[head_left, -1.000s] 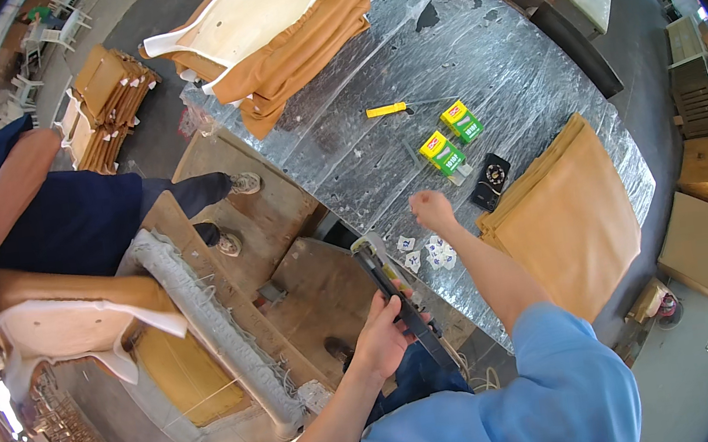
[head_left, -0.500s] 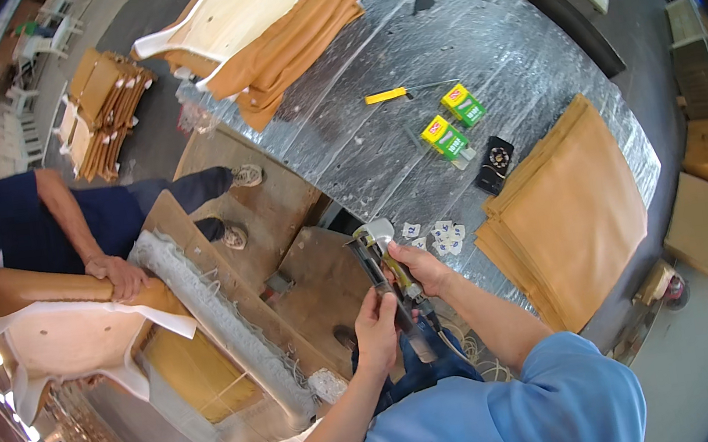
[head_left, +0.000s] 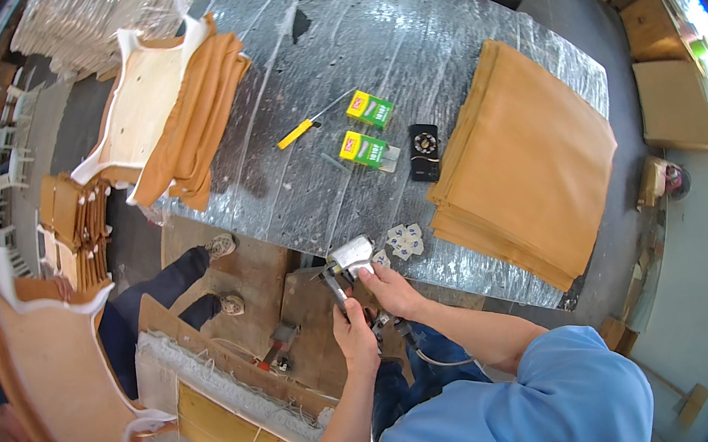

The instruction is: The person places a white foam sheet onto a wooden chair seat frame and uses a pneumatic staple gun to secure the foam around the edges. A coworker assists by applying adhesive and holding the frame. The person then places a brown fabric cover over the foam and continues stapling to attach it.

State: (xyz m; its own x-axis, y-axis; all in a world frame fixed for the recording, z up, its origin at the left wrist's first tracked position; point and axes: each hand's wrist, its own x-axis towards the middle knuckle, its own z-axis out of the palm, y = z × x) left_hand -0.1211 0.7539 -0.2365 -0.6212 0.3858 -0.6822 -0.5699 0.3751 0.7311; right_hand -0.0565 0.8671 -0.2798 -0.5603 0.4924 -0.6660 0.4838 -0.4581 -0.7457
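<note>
A silver-headed pneumatic staple gun [head_left: 351, 255] is held in front of my body, at the near edge of the table. My right hand [head_left: 393, 292] is wrapped round its handle, just below the head. Closed on the dark magazine side is my left hand [head_left: 355, 337], its thumb along the metal. A hose [head_left: 428, 358] runs from the tool's lower end past my legs. Beside the gun's head, several small white labels with blue marks [head_left: 403, 241] lie on the table. Farther back are two green and yellow boxes [head_left: 369, 109], one with strips of staples showing at its end.
The plastic-covered table [head_left: 281, 203] also bears a yellow-handled screwdriver [head_left: 297, 132], a black case [head_left: 424, 150], stacked tan covers [head_left: 533, 164] and covered seat panels [head_left: 149, 96]. At left, a co-worker holds up a covered panel [head_left: 60, 345] beside a padded wooden bin [head_left: 205, 372].
My view has swung, shifting the table leftward. The long metal rail that stuck out below the staple gun no longer shows. The co-worker has raised the covered panel upright.
</note>
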